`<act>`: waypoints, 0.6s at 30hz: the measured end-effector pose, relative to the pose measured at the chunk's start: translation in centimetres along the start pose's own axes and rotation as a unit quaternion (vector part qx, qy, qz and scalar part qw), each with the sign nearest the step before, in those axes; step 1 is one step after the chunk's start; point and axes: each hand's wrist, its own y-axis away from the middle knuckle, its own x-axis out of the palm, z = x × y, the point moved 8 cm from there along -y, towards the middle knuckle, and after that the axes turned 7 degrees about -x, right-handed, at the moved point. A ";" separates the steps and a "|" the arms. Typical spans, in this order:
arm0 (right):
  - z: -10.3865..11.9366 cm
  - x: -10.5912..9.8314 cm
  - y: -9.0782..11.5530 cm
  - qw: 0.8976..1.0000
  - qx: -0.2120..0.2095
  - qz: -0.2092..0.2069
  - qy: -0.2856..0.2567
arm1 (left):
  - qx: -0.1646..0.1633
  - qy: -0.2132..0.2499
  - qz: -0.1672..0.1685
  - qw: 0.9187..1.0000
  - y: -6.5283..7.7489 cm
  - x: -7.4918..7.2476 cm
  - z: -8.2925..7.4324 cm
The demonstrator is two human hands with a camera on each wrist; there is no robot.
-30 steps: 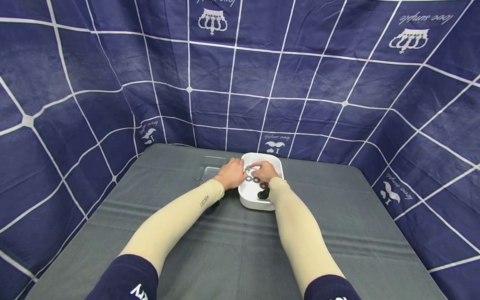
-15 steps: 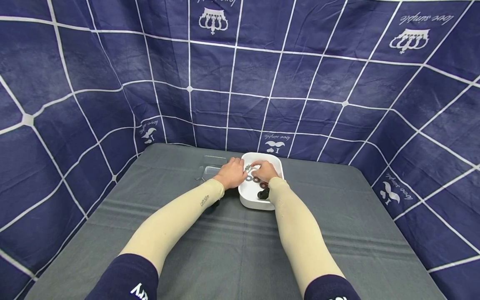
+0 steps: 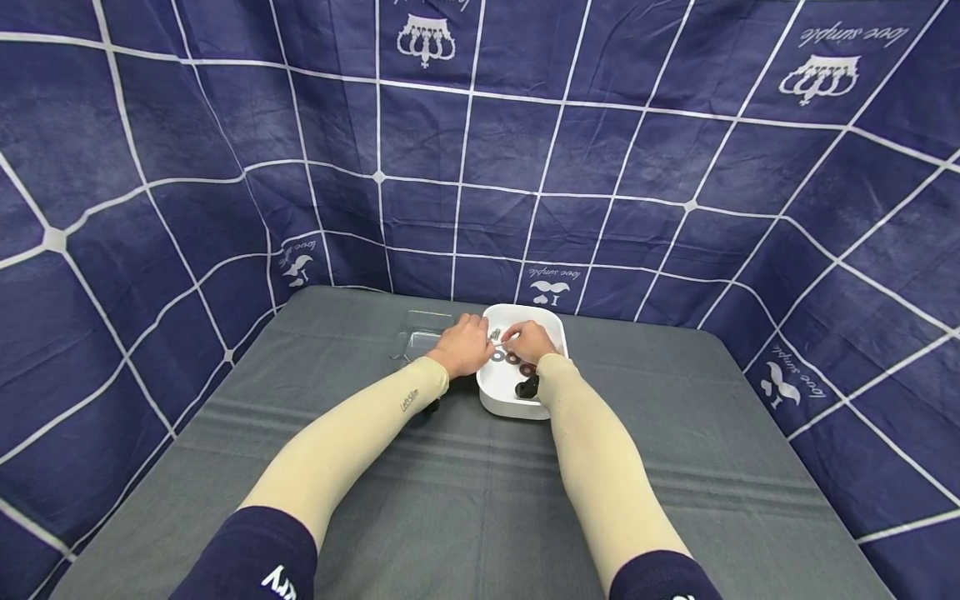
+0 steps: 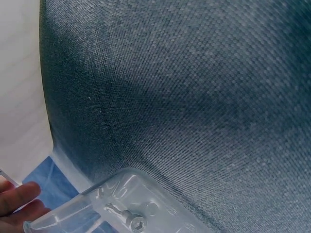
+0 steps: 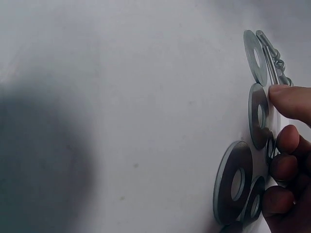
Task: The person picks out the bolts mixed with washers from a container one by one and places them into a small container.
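Note:
A white tray (image 3: pixel 501 402) stands near the back of the table. Reaching into it, my right hand (image 3: pixel 531 342) pinches a thin metal pin (image 5: pixel 269 60) between thumb and finger. My left hand (image 3: pixel 463 344) lies across the tray's left rim with its thumb side inside. Its fingertips are mostly hidden in the head view, so I cannot tell what they hold; the pin's far end comes close to them. Several flat metal washers (image 5: pixel 234 182) lie in the tray by my right fingers. Beyond them sit small silvery screw-like pieces (image 5: pixel 279 63).
A clear plastic box (image 4: pixel 160 204) with a bolt (image 4: pixel 133 222) in it lies left of the tray. A black object (image 3: pixel 528 387) sits at the tray's near right. Another dark thing (image 3: pixel 430 407) is half hidden under my left forearm. Patterned blue cloth (image 3: pixel 600 167) walls the grey table.
My right thumb and finger have come closer together and shifted slightly. A thin pale piece now spans the gap towards my left hand. The left hand and the tray look unmoved.

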 end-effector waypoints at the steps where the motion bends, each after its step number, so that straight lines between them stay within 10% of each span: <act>1: 0.0 0.0 0.0 1.000 -0.001 0.002 0.000 | 0.000 -0.001 0.001 1.000 0.0 0.0 0.0; 18: 0.4 -0.1 0.3 0.999 -0.002 0.028 0.018 | 0.007 -0.037 -0.015 0.999 0.0 -0.2 -0.2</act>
